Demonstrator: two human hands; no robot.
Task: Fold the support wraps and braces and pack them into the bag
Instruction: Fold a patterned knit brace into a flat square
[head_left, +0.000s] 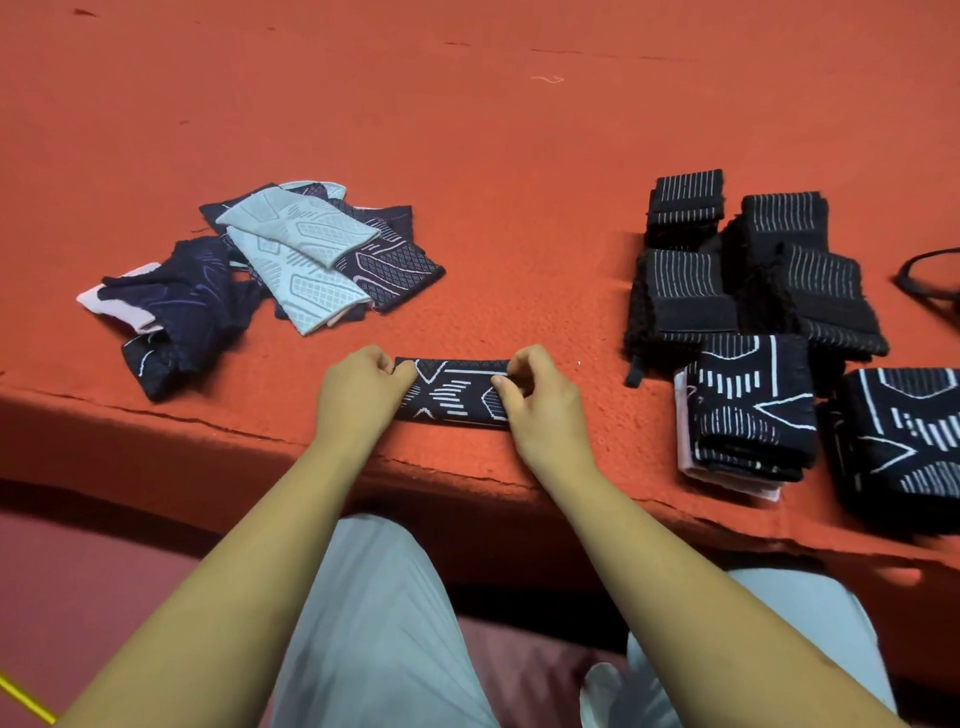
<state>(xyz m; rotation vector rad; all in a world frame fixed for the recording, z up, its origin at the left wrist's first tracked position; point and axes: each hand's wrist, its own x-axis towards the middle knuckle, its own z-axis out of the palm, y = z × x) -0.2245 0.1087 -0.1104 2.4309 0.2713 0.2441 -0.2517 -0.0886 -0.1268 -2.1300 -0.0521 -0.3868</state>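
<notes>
A folded black brace with white line pattern (451, 393) lies on the red surface near its front edge. My left hand (358, 396) pinches its left end and my right hand (540, 402) pinches its right end. To the left sits a loose pile of unfolded braces (270, 265), some pale grey, some dark navy. On the right stand stacks of folded black wraps with white stripes (748, 265) and folded patterned braces (753, 410). No bag is clearly in view.
The red felt-covered table (519, 156) stretches far back; its front edge (260, 441) runs just below my hands. A thin black loop (930, 275) shows at the right edge. My knees in pale trousers (374, 623) are under the table.
</notes>
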